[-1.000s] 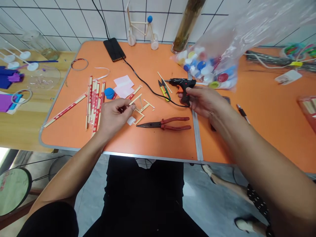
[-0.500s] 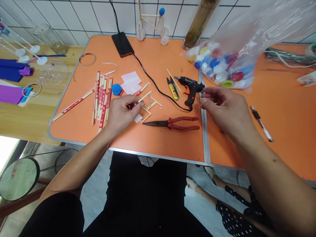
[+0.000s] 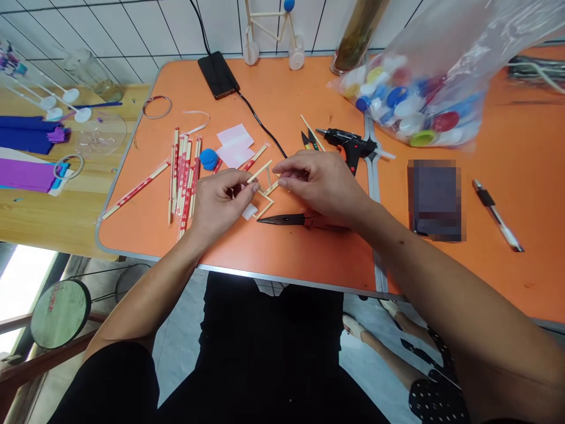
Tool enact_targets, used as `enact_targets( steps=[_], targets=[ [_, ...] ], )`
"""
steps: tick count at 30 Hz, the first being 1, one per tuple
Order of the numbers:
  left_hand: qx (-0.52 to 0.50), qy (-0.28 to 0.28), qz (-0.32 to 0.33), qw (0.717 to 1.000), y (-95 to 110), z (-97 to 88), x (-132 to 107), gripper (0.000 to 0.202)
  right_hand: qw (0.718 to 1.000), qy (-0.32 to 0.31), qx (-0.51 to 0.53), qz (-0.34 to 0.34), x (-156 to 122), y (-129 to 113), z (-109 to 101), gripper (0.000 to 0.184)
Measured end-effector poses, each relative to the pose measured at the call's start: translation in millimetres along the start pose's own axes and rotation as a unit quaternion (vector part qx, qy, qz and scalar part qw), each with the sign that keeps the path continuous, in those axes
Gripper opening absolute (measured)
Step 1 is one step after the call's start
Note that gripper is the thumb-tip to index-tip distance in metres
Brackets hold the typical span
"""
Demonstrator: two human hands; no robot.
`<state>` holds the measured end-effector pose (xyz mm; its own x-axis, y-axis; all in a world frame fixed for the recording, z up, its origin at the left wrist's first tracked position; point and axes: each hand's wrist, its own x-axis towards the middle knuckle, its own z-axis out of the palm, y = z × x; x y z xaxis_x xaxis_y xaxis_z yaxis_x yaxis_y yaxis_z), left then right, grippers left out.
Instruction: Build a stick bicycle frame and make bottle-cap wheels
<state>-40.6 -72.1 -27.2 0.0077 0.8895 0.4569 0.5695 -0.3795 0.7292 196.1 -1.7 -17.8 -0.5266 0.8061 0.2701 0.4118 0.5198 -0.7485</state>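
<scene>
My left hand (image 3: 223,197) pinches a short piece of wooden stick (image 3: 259,171) between thumb and fingertips. Just below it on the orange table lie small joined sticks (image 3: 265,208) forming an angular frame, with a bit of white paper (image 3: 249,211) beside them. Close to the stick's right end, my right hand (image 3: 324,182) has its thumb and fingertips pressed together; whatever may be between them is too small to make out. Under that hand rest long-nose pliers (image 3: 282,219), their red handles mostly covered. Behind it are a black glue gun (image 3: 351,144) and partly hidden thread snips (image 3: 309,140).
Red-wrapped chopsticks (image 3: 183,176), blue clay (image 3: 209,159) and pink paper (image 3: 235,144) lie left. A phone (image 3: 218,75) with a cable sits behind. At right are a bag of bottle caps (image 3: 410,112), a blurred dark rectangular object (image 3: 436,200) and a pen (image 3: 498,215).
My right hand has moved left from beside the glue gun to the stick frame, uncovering the dark rectangular object and covering the plier handles. My left hand holds its stick nearly still.
</scene>
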Motion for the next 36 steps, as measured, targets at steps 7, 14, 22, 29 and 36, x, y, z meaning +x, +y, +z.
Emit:
enact_targets(
  steps=[7,14,22,29,36],
  targets=[
    [0.012,-0.007,0.011,1.0,3,0.1,0,0.017,0.999,0.004,0.047,-0.018,2,-1,9,0.018],
    [0.02,-0.009,0.014,1.0,2,0.6,0,0.021,0.998,0.015,0.052,-0.022,5,-3,12,0.013],
    [0.017,-0.009,0.026,0.999,1,1.4,0,0.019,0.999,0.011,0.029,-0.016,6,-4,16,0.011],
    [0.023,-0.013,0.03,0.999,1,1.2,1,0.021,0.999,0.01,0.035,-0.014,6,-4,17,0.01],
    [0.023,-0.01,0.031,0.999,-2,1.2,0,0.022,0.999,0.011,0.03,-0.02,6,-2,17,0.009]
  ],
)
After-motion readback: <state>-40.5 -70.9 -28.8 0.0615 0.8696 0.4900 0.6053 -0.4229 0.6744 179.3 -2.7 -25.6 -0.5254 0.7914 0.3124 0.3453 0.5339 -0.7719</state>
